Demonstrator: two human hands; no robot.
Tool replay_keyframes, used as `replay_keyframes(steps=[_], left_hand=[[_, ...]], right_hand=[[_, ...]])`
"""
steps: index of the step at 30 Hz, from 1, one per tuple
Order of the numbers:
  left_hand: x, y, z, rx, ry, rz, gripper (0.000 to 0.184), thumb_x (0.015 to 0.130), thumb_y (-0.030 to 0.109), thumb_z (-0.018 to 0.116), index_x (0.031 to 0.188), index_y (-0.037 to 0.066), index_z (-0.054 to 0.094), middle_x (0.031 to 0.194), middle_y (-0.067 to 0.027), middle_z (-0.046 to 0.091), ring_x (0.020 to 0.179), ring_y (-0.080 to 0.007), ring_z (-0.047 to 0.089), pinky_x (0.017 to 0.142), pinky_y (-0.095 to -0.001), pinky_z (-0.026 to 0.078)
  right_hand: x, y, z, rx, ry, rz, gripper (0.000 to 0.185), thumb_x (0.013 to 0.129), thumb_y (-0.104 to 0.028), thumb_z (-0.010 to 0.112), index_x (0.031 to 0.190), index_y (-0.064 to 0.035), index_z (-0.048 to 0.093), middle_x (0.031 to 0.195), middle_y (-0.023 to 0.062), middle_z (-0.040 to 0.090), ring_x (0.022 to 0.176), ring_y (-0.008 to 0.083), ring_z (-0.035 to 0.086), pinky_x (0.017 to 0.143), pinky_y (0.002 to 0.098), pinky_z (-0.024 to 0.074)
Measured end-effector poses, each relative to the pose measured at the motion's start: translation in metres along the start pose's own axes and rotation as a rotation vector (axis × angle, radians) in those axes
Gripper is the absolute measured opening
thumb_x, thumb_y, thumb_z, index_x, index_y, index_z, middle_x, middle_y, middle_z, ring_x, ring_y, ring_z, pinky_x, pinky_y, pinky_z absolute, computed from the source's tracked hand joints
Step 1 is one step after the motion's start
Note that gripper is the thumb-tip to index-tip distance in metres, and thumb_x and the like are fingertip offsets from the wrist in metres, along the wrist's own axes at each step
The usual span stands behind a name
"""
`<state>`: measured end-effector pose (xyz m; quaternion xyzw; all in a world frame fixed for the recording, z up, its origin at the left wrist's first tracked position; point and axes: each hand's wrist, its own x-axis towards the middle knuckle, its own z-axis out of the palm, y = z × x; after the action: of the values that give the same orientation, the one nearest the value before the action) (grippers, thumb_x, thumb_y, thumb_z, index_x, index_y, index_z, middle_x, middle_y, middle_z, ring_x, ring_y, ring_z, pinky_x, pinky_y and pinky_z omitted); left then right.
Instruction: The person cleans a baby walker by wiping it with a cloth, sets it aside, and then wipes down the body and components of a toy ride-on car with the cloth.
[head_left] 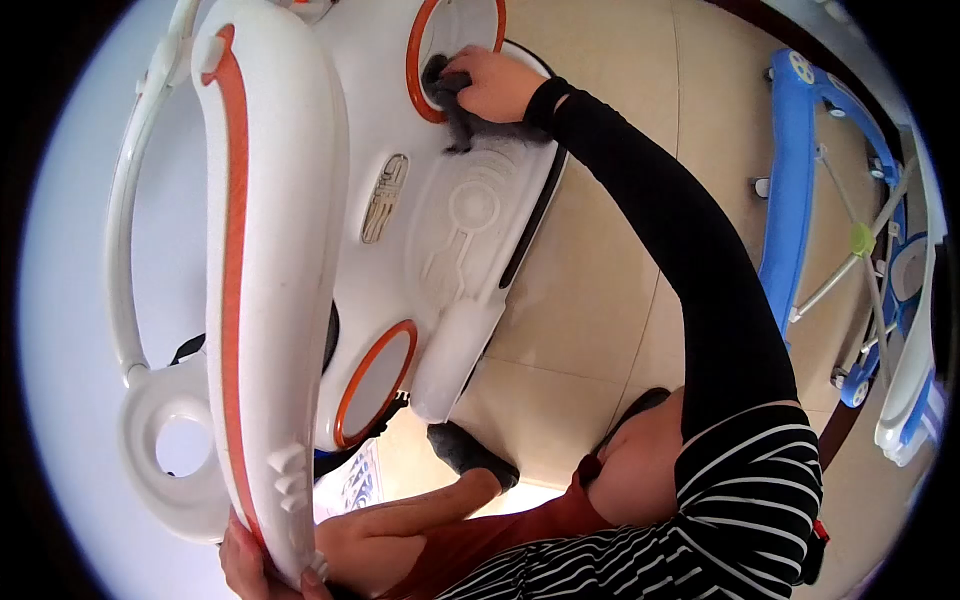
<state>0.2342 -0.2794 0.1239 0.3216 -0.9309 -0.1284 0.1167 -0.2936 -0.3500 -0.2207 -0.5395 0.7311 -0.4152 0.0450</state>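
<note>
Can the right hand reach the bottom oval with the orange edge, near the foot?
Probably yes. The right hand is up at the top oval with a dark cloth, but nothing seems to block the white panel between it and the bottom oval.

Two hands are showing: one right hand and one left hand. One dark cloth, one long white part, one white ring, one emblem, two orange-rimmed ovals and one blue frame are appearing. Several casters are showing, some too hidden for counting.
</note>
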Motion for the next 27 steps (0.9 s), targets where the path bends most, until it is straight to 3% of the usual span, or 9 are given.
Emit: replay_keyframes(steps=[1,3,6,9,11,15,19,24,27], left_hand=[[0.003,0.003,0.000,0.008,-0.018,-0.012,0.082,0.083,0.025,0.061,0.153,-0.010,0.036,0.152,-0.0297,0.043,0.137,-0.0387,0.050,0.115,-0.0450,0.037],[0.007,0.007,0.003,0.012,-0.016,-0.037,0.082,0.082,0.024,0.060,0.153,-0.010,0.036,0.152,-0.0296,0.043,0.136,-0.0384,0.050,0.115,-0.0450,0.037],[0.010,0.008,0.005,0.020,-0.011,0.000,0.081,0.082,0.021,0.059,0.154,-0.009,0.035,0.152,-0.0295,0.042,0.136,-0.0380,0.050,0.115,-0.0450,0.037],[0.011,0.005,0.010,0.064,0.005,0.041,0.080,0.083,0.018,0.057,0.154,-0.009,0.034,0.153,-0.0290,0.041,0.138,-0.0378,0.049,0.116,-0.0453,0.037],[0.012,0.006,0.010,0.055,-0.015,0.036,0.079,0.083,0.016,0.056,0.154,-0.008,0.033,0.154,-0.0286,0.040,0.138,-0.0378,0.048,0.116,-0.0456,0.036],[0.012,0.005,0.010,0.044,-0.044,0.088,0.079,0.080,0.013,0.053,0.154,-0.008,0.035,0.155,-0.0278,0.041,0.138,-0.0378,0.048,0.116,-0.0460,0.037],[0.015,0.007,0.009,0.090,-0.076,0.111,0.080,0.078,0.012,0.052,0.154,-0.007,0.035,0.154,-0.0278,0.041,0.137,-0.0375,0.049,0.116,-0.0458,0.037],[0.019,0.007,0.012,0.074,-0.042,0.114,0.079,0.077,0.011,0.052,0.153,-0.006,0.037,0.155,-0.0279,0.041,0.137,-0.0376,0.049,0.115,-0.0459,0.037],[0.025,0.012,0.015,0.068,-0.040,0.095,0.080,0.077,0.011,0.052,0.153,-0.007,0.037,0.154,-0.0279,0.042,0.136,-0.0373,0.050,0.115,-0.0453,0.038]], right_hand=[[0.000,-0.017,-0.018,0.208,-0.105,0.062,0.035,0.084,-0.015,0.058,0.112,-0.0012,0.074,0.103,0.0161,0.073,0.097,0.0353,0.072,0.089,0.0409,0.0574],[0.005,-0.035,-0.031,0.994,-0.281,0.564,0.025,0.088,-0.013,0.058,0.101,0.0000,0.074,0.091,0.0137,0.075,0.093,0.0294,0.074,0.082,0.0411,0.0590],[0.000,-0.024,-0.025,1.623,-0.187,0.723,0.022,0.093,-0.015,0.057,0.101,-0.0016,0.072,0.098,0.0127,0.076,0.091,0.0251,0.074,0.079,0.0396,0.0605],[0.011,-0.059,-0.048,1.634,0.092,0.757,0.034,0.098,-0.028,0.054,0.116,-0.0032,0.067,0.101,0.0153,0.074,0.091,0.0257,0.073,0.087,0.0391,0.0593],[0.014,-0.078,-0.077,1.793,0.197,0.464,0.041,0.102,-0.037,0.050,0.118,-0.0036,0.067,0.106,0.0142,0.074,0.091,0.0280,0.072,0.088,0.0423,0.0587],[0.023,-0.108,-0.103,1.766,0.323,0.213,0.039,0.101,-0.035,0.053,0.119,-0.0029,0.065,0.109,0.0170,0.071,0.094,0.0323,0.070,0.088,0.0448,0.0569],[0.040,-0.112,-0.091,1.572,0.477,0.173,0.038,0.100,-0.033,0.056,0.120,-0.0023,0.062,0.112,0.0198,0.068,0.098,0.0366,0.067,0.088,0.0473,0.0550],[0.051,-0.100,-0.041,0.991,0.635,0.267,0.038,0.098,-0.031,0.059,0.122,-0.0015,0.060,0.116,0.0233,0.064,0.102,0.0420,0.064,0.088,0.0504,0.0528],[0.023,-0.098,0.008,0.579,0.583,0.306,0.039,0.097,-0.030,0.061,0.123,-0.0010,0.058,0.118,0.0253,0.061,0.105,0.0452,0.062,0.088,0.0523,0.0514]])
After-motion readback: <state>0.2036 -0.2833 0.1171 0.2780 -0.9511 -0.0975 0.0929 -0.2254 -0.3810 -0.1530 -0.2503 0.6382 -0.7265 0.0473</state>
